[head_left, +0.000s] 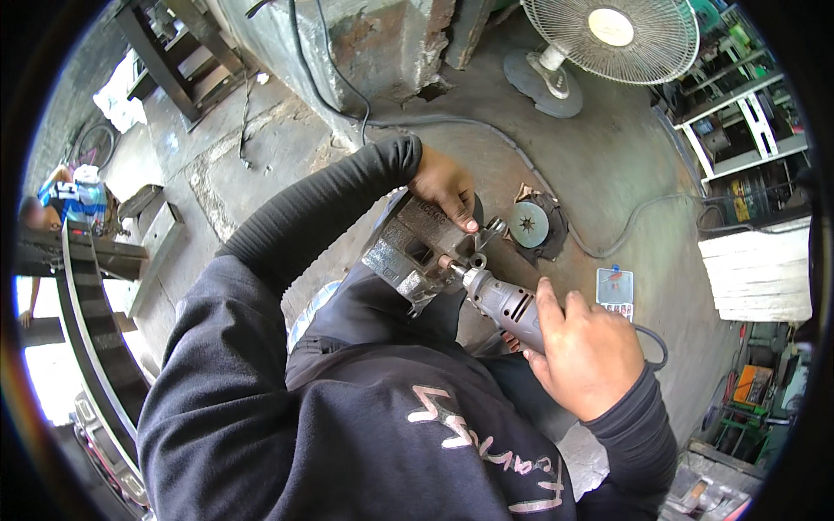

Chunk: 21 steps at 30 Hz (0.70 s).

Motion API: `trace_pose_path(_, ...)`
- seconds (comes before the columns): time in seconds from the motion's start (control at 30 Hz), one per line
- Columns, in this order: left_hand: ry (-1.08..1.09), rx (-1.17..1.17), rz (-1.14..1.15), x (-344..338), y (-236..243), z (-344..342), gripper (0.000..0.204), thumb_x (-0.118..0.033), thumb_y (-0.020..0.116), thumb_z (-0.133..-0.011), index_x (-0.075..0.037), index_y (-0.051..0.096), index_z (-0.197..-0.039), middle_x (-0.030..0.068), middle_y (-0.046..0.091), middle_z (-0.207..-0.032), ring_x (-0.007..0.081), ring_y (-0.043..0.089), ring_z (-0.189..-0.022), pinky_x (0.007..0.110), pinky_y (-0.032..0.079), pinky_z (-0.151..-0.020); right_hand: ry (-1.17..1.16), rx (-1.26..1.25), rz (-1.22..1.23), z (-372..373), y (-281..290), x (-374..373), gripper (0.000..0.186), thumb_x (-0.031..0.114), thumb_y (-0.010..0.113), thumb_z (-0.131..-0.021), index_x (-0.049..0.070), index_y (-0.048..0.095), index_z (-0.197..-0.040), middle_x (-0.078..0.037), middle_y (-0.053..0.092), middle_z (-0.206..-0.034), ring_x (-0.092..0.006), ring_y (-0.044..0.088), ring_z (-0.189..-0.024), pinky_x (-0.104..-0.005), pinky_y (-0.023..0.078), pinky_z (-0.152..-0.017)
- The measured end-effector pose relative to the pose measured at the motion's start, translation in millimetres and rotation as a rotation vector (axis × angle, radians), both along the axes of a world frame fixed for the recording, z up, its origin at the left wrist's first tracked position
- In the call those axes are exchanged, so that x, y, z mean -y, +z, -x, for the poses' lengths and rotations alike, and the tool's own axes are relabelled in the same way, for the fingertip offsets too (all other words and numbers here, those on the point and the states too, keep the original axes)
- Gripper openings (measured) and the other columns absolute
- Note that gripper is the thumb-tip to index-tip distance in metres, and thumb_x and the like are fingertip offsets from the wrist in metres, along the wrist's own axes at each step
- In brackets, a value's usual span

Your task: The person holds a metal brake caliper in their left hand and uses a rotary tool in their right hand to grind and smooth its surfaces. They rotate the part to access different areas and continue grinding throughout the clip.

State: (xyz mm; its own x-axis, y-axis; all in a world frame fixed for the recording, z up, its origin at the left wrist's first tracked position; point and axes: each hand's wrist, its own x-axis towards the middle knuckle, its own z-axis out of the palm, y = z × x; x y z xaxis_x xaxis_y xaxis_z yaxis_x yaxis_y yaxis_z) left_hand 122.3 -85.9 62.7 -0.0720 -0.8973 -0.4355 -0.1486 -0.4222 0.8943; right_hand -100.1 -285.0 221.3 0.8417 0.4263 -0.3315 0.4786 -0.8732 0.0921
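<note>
My left hand (445, 187) is closed over the far end of a dark cast metal part (395, 252), which rests over my lap. This part has a square opening and looks like a brake caliper. Wrapped round a grey rotary tool (506, 306), my right hand (591, 352) points it to the left, with the forefinger along its body. The small tip (446, 262) of the tool meets or nearly meets the part beside the opening; contact is hard to tell. A dark cord (658, 340) trails from the tool's rear.
Ahead on the floor lie a pale green disc (528, 224) on dark cloth and a small clear case (615, 286). A long cable (512, 148) runs past them. A fan (565, 87) stands farther off, shelving (738, 130) right. Far left, a person (74, 195) is beside metal beams (100, 326).
</note>
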Motion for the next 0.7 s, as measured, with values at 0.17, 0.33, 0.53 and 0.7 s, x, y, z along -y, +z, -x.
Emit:
trace_pose_path(0.17, -0.023, 0.039, -0.032, 0.4, -0.2, -3.1, 0.052, -0.05, 0.061, -0.098, 0.002, 0.069, -0.091, -0.0019, 0.061, -0.072, 0.0081, 0.054, -0.066, 0.03, 0.045, -0.06, -0.006, -0.07, 0.005, -12.0, 7.0, -3.9, 0.056, 0.024, 0.073, -0.081, -0.005, 0.057, -0.126, -0.017, 0.066, -0.085, -0.0309, 0.07, -0.07, -0.0398, 0.057, -0.061)
trace_pose_path(0.33, -0.057, 0.096, -0.02, -1.9, -5.3, -6.8, 0.057, -0.054, 0.063, -0.096, 0.001, 0.073, -0.099, 0.0008, 0.067, -0.077, 0.0108, 0.058, -0.07, 0.031, 0.048, -0.064, 0.011, -0.098, -0.004, -16.6, 9.8, -4.1, 0.054, 0.023, 0.07, -0.083, -0.007, 0.057, -0.125, -0.018, 0.066, -0.086, -0.0314, 0.071, -0.07, -0.0404, 0.057, -0.061)
trace_pose_path(0.53, -0.031, 0.018, -0.016, -4.7, -2.3, -4.1, 0.058, -0.054, 0.061, -0.097, 0.003, 0.072, -0.097, -0.0002, 0.066, -0.077, 0.0097, 0.056, -0.069, 0.03, 0.046, -0.064, -0.005, -0.083, 0.037, -8.7, 4.9, -8.2, 0.06, 0.026, 0.071, -0.083, -0.011, 0.055, -0.127, -0.018, 0.066, -0.085, -0.0292, 0.07, -0.068, -0.0387, 0.057, -0.06)
trace_pose_path(0.7, -0.006, 0.011, 0.014, -7.2, -1.6, -2.0, 0.054, -0.049, 0.06, -0.099, 0.003, 0.068, -0.088, -0.0021, 0.059, -0.071, 0.0078, 0.052, -0.066, 0.029, 0.043, -0.06, -0.11, -0.122, 0.017, 12.9, -7.7, -16.8, 0.065, 0.031, 0.072, -0.084, -0.013, 0.053, -0.129, -0.016, 0.065, -0.084, -0.0271, 0.07, -0.064, -0.0362, 0.058, -0.059)
